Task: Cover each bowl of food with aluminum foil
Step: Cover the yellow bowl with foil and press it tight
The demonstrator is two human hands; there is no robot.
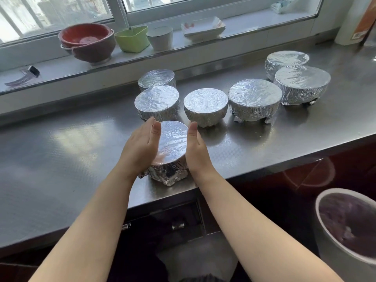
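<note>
Cupping the nearest foil-wrapped bowl (172,143) from both sides, the left hand (140,146) and the right hand (196,148) stand on edge with palms facing each other and fingers pointing toward twelve o'clock, away from the person. Both hands are flat and spread rather than curled into a grasp; each presses against the foil at the bowl's side, the left at nine o'clock of it and the right at three o'clock, but whether they grip it firmly cannot be told. This bowl sits upright near the front edge of the steel counter (61,159), its flat round foil top facing up; being round, it has no long axis, and crumpled foil gathers around its base. Beyond it, six more foil-covered bowls stand upright on the counter. At twelve o'clock from the held bowl, just beside the left fingertips, is a covered bowl (157,102), with another (156,79) touching it behind. At one o'clock stands a covered bowl (205,106), and further toward two o'clock a wider one (255,98), then a large one (302,84) with another (286,60) close behind it. On the window ledge (50,68) at eleven o'clock rest stacked red bowls (87,42), a green basket (132,38), a white cup (160,37) and a white tray (203,28). At four o'clock, below counter level, stands a white bin (325,231) with a purple lining.
</note>
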